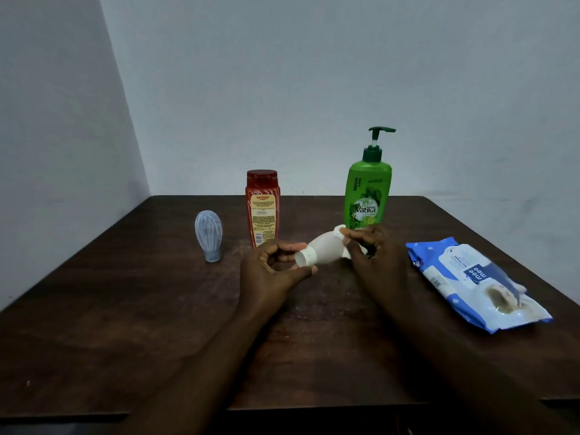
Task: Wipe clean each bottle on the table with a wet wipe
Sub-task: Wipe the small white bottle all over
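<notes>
The white bottle is held sideways above the bench, cap end toward the left hand, which exposes its body for wiping. The left fingers curl around the cap end and steady it. The right hand pinches a white wipe against the bottle's base end, fingers curled. Both forearms reach forward, converging over the bench centre. The red bottle, green pump bottle and grey bottle stand upright behind. The wipe pack lies to the right.
</notes>
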`<state>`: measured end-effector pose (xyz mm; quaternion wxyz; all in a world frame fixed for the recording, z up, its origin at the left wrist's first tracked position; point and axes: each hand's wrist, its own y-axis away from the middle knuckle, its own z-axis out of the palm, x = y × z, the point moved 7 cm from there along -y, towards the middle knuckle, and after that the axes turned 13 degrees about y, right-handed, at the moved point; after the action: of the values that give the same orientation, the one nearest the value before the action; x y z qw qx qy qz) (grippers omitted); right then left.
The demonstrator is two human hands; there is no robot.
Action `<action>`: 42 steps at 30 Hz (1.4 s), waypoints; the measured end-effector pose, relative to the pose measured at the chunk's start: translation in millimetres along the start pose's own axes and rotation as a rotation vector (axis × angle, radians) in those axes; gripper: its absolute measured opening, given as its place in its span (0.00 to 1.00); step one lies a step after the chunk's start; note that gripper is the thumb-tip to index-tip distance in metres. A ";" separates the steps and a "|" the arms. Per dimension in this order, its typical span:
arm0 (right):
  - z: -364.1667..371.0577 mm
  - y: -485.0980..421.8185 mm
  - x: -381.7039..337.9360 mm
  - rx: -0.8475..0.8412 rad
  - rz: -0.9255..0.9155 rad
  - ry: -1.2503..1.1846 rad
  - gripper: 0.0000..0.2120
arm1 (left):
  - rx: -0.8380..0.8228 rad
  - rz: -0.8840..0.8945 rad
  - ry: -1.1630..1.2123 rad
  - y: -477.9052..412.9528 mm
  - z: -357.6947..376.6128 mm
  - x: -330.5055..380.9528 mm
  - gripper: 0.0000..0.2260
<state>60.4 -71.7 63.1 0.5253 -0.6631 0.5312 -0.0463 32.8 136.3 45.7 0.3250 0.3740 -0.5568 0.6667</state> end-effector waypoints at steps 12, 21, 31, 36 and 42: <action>9.9 20.7 -52.6 -0.076 -0.361 0.001 0.18 | 0.012 0.044 -0.024 -0.6 -1.4 0.2 0.17; 5.0 19.0 -51.8 -0.044 -0.342 -0.035 0.18 | 0.006 0.087 -0.036 1.3 -1.2 4.1 0.15; 1.9 -0.3 -8.9 -0.038 -0.070 0.011 0.13 | -0.030 0.085 -0.057 2.3 2.3 4.5 0.16; 4.3 0.3 -2.5 -0.066 -0.017 0.028 0.11 | -0.036 0.095 -0.065 2.4 3.1 6.4 0.16; 12.2 4.7 -12.9 -0.126 -0.089 0.062 0.14 | -0.055 0.133 -0.075 2.0 3.5 7.5 0.15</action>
<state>59.3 -53.6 60.6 0.4633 -0.7159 0.5192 -0.0568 27.7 132.7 51.5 0.2692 0.3519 -0.6103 0.6567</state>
